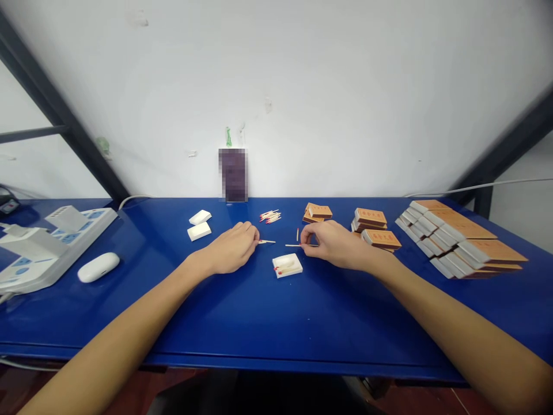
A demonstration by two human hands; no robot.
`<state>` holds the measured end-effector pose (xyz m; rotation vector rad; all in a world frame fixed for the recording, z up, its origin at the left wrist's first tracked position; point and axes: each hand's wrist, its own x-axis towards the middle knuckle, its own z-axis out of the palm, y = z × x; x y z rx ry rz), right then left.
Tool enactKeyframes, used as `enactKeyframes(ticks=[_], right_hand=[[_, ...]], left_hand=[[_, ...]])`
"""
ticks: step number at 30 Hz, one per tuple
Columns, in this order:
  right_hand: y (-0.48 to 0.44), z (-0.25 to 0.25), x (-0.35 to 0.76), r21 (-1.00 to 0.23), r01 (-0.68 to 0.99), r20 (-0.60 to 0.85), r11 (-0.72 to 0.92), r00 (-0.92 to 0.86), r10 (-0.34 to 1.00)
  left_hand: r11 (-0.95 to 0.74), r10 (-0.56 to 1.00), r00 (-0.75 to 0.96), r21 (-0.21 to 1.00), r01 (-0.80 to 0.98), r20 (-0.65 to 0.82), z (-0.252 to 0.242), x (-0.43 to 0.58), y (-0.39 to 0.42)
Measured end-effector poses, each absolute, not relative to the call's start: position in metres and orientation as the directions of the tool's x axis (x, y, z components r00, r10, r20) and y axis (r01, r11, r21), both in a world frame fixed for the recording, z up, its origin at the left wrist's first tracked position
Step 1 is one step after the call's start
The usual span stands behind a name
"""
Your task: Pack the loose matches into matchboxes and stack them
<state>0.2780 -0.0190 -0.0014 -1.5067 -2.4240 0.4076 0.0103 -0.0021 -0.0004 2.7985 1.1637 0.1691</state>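
Note:
My left hand (235, 248) is closed, with a matchstick (268, 242) pointing right from its fingertips. Opposite it, my right hand (330, 245) pinches another matchstick (292, 245), whose pale end points left. Between and slightly below the hands lies a small white matchbox tray (298, 266) with a few red-tipped matches in it. One loose match (298, 234) rests on the table beside my right fingers. Farther back is a small pile of red-tipped matches (271, 216). Two white tray pieces (199, 231) sit beyond my left hand.
Orange matchboxes (318, 212) lie behind my right hand, with more stacks (371, 218) to the right and a large stack (470, 230) at far right. On the left are a white power strip (99, 222) with plugs and a white case (98, 267). A pixelated dark object (234, 174) stands by the wall.

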Motion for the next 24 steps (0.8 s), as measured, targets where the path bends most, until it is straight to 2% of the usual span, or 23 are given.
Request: enactKeyframes(ticks=[4, 7, 14, 19, 21, 24], right_hand=[[-0.020, 0.003, 0.280, -0.395, 0.809, 0.031, 0.435, -0.461, 0.887], [-0.019, 0.003, 0.282, -0.421, 0.779, 0.022, 0.466, -0.504, 0.863], [-0.018, 0.001, 0.283, -0.418, 0.732, 0.137, 0.539, -0.535, 0.833], [-0.023, 0.002, 0.277, -0.405, 0.678, 0.247, 0.614, -0.565, 0.787], [-0.029, 0.004, 0.272, -0.443, 0.641, 0.287, 0.627, -0.561, 0.776], [-0.040, 0.006, 0.263, -0.569, 0.567, 0.316, 0.596, -0.519, 0.794]], left_hand=[[-0.711, 0.690, 0.709, 0.316, 0.628, 0.143, 0.008, 0.014, -0.010], [-0.726, 0.663, 0.729, 0.390, 0.567, 0.173, 0.009, 0.028, -0.022], [-0.738, 0.646, 0.746, 0.386, 0.554, 0.164, -0.001, 0.052, -0.039], [-0.705, 0.706, 0.650, 0.367, 0.607, 0.281, 0.001, 0.045, -0.030], [-0.683, 0.730, 0.603, 0.369, 0.631, 0.321, 0.003, 0.038, -0.022], [-0.672, 0.739, 0.595, 0.400, 0.623, 0.315, 0.006, 0.025, -0.013]])
